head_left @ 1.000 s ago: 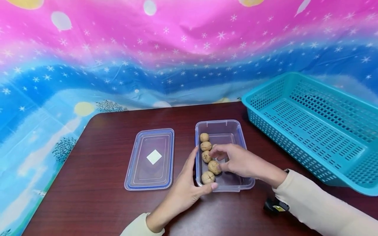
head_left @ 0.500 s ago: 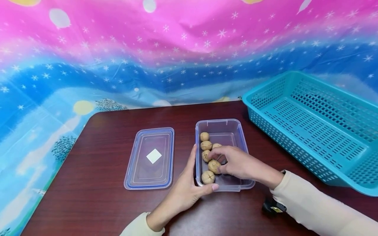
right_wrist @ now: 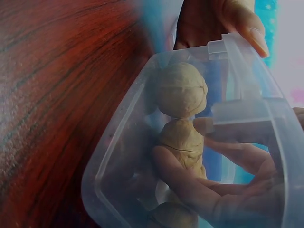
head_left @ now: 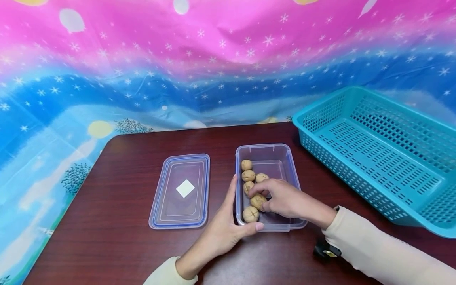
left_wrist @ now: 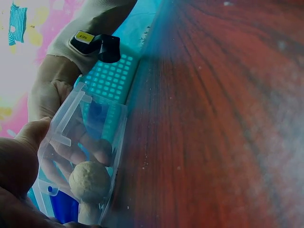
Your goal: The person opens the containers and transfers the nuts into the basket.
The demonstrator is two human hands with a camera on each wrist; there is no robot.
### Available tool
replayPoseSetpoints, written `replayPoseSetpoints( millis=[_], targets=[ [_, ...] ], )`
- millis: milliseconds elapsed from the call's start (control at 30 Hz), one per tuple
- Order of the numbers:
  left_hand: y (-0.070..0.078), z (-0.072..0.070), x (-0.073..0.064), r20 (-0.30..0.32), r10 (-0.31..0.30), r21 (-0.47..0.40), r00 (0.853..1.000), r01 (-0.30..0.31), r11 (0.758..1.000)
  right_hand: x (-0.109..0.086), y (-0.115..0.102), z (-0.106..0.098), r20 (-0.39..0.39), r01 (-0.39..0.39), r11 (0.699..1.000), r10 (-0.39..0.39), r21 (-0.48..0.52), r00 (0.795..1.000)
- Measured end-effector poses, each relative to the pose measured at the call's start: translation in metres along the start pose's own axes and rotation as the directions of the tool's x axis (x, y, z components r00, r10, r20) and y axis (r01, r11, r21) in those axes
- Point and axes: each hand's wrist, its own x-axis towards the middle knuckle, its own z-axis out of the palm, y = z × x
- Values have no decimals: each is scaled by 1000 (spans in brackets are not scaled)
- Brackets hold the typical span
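A clear plastic food container (head_left: 263, 152) with blue side edges stands open on the table. Several walnuts line its left side. My right hand (head_left: 283, 198) reaches inside, thumb and fingertips pinching a walnut (head_left: 257, 202) near the front of the row. In the right wrist view those fingers lie on both sides of that walnut (right_wrist: 179, 135). My left hand (head_left: 225, 229) holds the container's front left corner, thumb over the front rim and fingers along the left wall. Another walnut (head_left: 251, 214) sits in that corner. One more walnut (head_left: 262, 178) lies just right of the row.
The container's lid (head_left: 179, 213), bearing a white square label (head_left: 185, 188), lies on the dark wooden table (head_left: 117, 221) to the left. A turquoise perforated basket (head_left: 360, 190) stands at the right. Behind the table hangs a patterned cloth (head_left: 213, 59).
My right hand has shifted slightly left and toward me, its fingers settling round the walnut. The walnut right of the row has come into view. The left hand has stayed in place.
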Motion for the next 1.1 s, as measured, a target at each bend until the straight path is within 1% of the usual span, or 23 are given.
replayPoseSetpoints(
  millis=[333, 500, 967, 1100],
  targets=[
    [1, 0, 0, 4, -4, 6, 1000, 4, 1000, 0, 0, 3, -29, 1, 1000, -2, -21, 1000],
    [0, 0, 1, 0, 5, 2, 1000, -5, 1000, 0, 0, 3, -39, 0, 1000, -1, -23, 999],
    [0, 0, 0, 0, 1, 8, 1000, -1, 1000, 1, -4, -4, -23, -29, 999, 28, -20, 999],
    [1, 0, 0, 1, -2, -3, 1000, 2, 1000, -1, -6, -10, -13, -28, 1000, 28, 10, 1000]
  ],
)
